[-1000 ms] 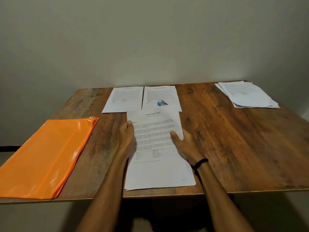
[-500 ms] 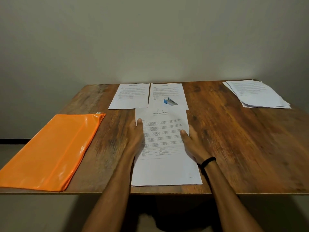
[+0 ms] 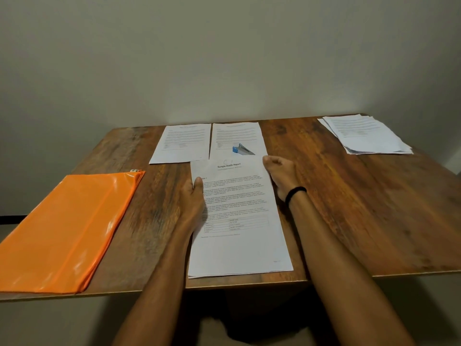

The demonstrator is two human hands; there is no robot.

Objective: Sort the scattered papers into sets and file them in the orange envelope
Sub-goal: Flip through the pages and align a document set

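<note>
Wooden table (image 3: 349, 208): your sorting looks partly done; no filing shows.
Front set (image 3: 239, 240): headed Sample Health Report, at the near edge between your hands.
Left hand (image 3: 193, 198): thumb on its left edge; fingers hidden, so I cannot tell the grip.
Right hand (image 3: 282, 173): fingers curled at its top right corner; pinch unclear.
Far sheets (image 3: 183, 143): two side by side, with a blue stapler (image 3: 240, 149) on the right one.
Loose pile (image 3: 366, 134): far right corner, probably unsorted.
Orange envelope (image 3: 64, 228): flat at your left, apart from all papers.

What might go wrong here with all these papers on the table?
The report set ends close to the table's front edge, so a nudge might slide it off. The stapler lies on a far sheet that the report overlaps; grabbing it might drag both askew.
</note>
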